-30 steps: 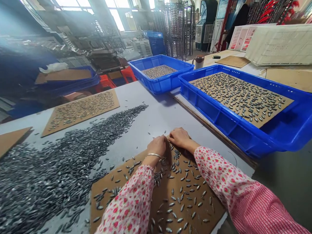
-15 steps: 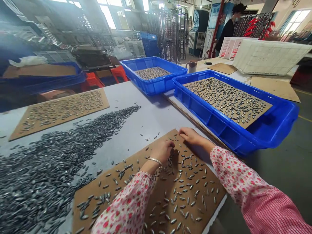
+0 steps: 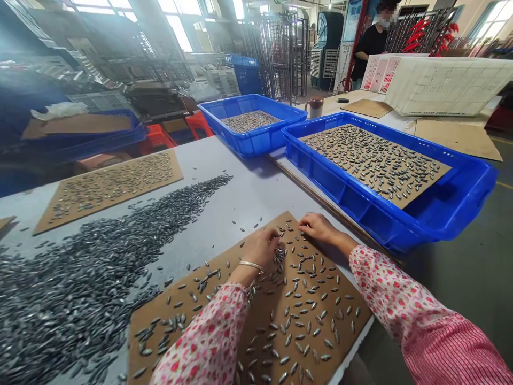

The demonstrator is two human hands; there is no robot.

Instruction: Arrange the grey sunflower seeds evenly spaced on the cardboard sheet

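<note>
The left hand [image 3: 262,248] curls over small silver-grey spindle-shaped pieces [image 3: 325,357] scattered across the near brown cardboard sheet [image 3: 262,312]. The right hand [image 3: 318,228], apart from it, bends its fingers at the sheet's far right edge. Whether either grips anything, I cannot tell. A dark-grey heap of similar pieces [image 3: 100,256] lies left.

Matt brown cardboard [image 3: 260,310] — glossy metallic pieces [image 3: 303,310] on it, shiny blue plastic tray [image 3: 352,200] beyond, soft cloth sleeve [image 3: 204,337] above.

Heaped pieces [image 3: 92,267] lie left of the near board [image 3: 262,313], two bins [image 3: 344,195] beyond.
</note>
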